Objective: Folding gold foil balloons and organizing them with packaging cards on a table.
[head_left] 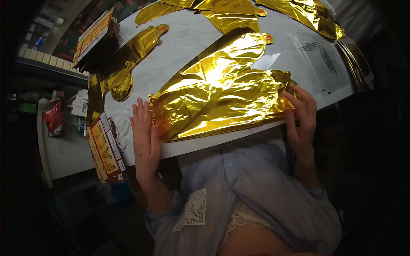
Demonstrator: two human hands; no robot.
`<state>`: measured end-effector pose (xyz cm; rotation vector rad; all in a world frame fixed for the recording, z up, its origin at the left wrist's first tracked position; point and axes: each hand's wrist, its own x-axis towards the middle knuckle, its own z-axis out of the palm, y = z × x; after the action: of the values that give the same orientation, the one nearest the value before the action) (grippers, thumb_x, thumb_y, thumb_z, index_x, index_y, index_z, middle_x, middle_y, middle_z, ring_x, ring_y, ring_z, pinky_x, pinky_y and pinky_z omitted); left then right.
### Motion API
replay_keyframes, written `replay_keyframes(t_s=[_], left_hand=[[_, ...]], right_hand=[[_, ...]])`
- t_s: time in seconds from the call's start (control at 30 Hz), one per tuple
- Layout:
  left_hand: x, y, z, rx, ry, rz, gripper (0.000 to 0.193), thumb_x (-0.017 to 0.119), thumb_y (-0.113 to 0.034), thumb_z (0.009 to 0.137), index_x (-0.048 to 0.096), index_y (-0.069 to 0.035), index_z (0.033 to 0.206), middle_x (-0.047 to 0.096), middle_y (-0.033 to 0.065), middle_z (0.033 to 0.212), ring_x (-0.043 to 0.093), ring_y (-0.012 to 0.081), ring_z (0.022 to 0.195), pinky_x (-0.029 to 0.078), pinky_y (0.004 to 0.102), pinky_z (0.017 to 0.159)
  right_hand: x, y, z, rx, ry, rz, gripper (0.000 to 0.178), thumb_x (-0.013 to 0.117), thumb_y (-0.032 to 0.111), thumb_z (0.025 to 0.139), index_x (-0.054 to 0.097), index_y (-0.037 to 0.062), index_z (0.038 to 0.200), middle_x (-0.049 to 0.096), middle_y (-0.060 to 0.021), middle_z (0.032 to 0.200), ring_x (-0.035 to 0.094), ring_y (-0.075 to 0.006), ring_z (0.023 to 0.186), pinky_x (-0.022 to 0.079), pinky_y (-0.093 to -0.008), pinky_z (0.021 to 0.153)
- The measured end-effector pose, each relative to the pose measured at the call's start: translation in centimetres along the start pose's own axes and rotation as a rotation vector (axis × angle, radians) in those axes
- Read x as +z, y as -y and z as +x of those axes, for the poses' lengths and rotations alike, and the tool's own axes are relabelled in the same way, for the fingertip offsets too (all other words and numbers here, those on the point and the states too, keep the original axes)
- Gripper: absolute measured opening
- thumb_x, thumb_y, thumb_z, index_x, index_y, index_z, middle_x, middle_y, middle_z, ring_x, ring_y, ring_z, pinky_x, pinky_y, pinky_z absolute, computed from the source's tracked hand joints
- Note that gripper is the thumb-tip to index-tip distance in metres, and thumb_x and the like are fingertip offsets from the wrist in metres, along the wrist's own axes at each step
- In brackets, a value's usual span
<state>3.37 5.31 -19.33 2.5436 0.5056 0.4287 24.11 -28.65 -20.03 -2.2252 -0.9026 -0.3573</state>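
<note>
One crinkled, glossy foil (213, 96)
Our left hand (145, 138), flat, grips nothing beside it; our right hand (302, 117) half-curls at its end, hold unclear.

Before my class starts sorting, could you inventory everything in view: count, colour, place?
table: 1, white, centre
front foil piece: at least 1, gold, table's near edge
left foil piece: at least 1, gold, table's left
top foil piece: at least 1, gold, far edge
upper-right foil piece: at least 1, gold
card stacks: 2, orange and brown, left edge; cards uncountable
right-hand stack: 1, dark and pale, right edge
clear bag: 1, transparent, right
string bundle: 1, white, left
packet: 1, red, far left
shirt: 1, blue, bottom
left fingers: front foil's left end
right fingers: its right end
</note>
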Motion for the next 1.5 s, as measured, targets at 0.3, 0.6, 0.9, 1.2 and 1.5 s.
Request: replay_keyframes(t_s=[0.3,0.6,0.9,1.2,1.5], left_hand=[[-3.2,1.0,-1.5,-0.125,0.03,-0.069,0.093,0.086,-0.009,0.083,0.039,-0.004,0.164,0.049,0.0211,0.159,0.05,0.0369,0.145,0.042,0.0432,0.118],[-2.9,1.8,-1.3,-0.132,0.019,-0.064,0.089,0.09,-0.01,0.079,0.049,-0.002,0.157,0.052,0.0194,0.159,0.053,0.0339,0.143,0.045,0.0426,0.117],[-2.8,1.8,-1.6,-0.103,-0.005,-0.076,0.055,0.083,-0.004,0.083,0.072,-0.007,0.137,0.051,0.0158,0.161,0.056,0.0327,0.14,0.048,0.0418,0.114],[-2.4,2.0,-2.1,-0.07,-0.058,-0.014,0.035,0.08,-0.004,0.084,0.082,-0.009,0.119,0.06,0.014,0.154,0.058,0.0307,0.136,0.049,0.0386,0.106],[-2.4,2.2,-2.9,-0.095,-0.064,-0.065,0.034,0.077,-0.001,0.086,0.081,-0.006,0.12,0.061,0.0145,0.152,0.058,0.0311,0.136,0.047,0.0409,0.11]], right_hand=[[-1.9,-2.0,-3.3,0.236,0.021,-0.034,0.049,0.059,0.009,0.106,0.052,0.0005,0.153,0.05,-0.0189,0.158,0.047,-0.0358,0.147,0.037,-0.0459,0.121],[-0.6,-0.9,-2.7,0.219,0.036,-0.015,0.052,0.064,0.004,0.101,0.053,0.0008,0.152,0.05,-0.0196,0.157,0.049,-0.0359,0.145,0.04,-0.0449,0.119],[-0.2,-1.0,-2.7,0.23,0.014,-0.025,0.042,0.068,0.005,0.099,0.064,0.0015,0.14,0.053,-0.0184,0.154,0.052,-0.0348,0.142,0.043,-0.0435,0.117],[-0.1,-1.2,-2.2,0.171,0.043,0.017,0.037,0.07,0.0,0.097,0.069,0.0024,0.133,0.054,-0.0168,0.152,0.055,-0.0332,0.139,0.047,-0.0414,0.113],[-0.1,-1.5,-1.8,0.132,0.052,0.081,0.036,0.074,-0.001,0.092,0.071,0.0025,0.128,0.059,-0.016,0.145,0.059,-0.0339,0.132,0.05,-0.0422,0.108]])
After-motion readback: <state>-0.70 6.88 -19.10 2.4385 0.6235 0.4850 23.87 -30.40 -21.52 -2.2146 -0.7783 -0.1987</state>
